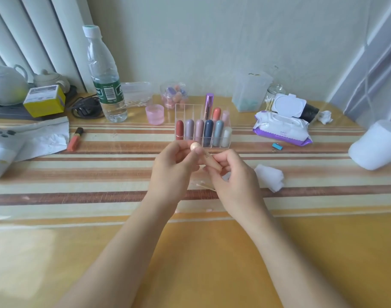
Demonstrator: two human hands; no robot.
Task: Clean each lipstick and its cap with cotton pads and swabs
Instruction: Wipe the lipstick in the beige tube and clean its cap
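A peach-coloured lipstick [206, 158] is held between both hands just in front of the clear acrylic organiser [227, 138]. My left hand [174, 167] grips its rounded upper end, and my right hand [230, 176] grips its lower end. Several capped lipsticks stand in the organiser's compartments. Cotton swabs [203, 186] lie on the table under my hands. A crumpled white cotton pad [270, 177] lies just right of my right hand.
A water bottle [105, 81], a pink cup [154, 114], an orange lipstick [75, 138] and a paper sheet sit at the left. A wet-wipe pack [281, 126], a swab jar [273, 96], a clear container and a white roll [376, 145] sit at the right.
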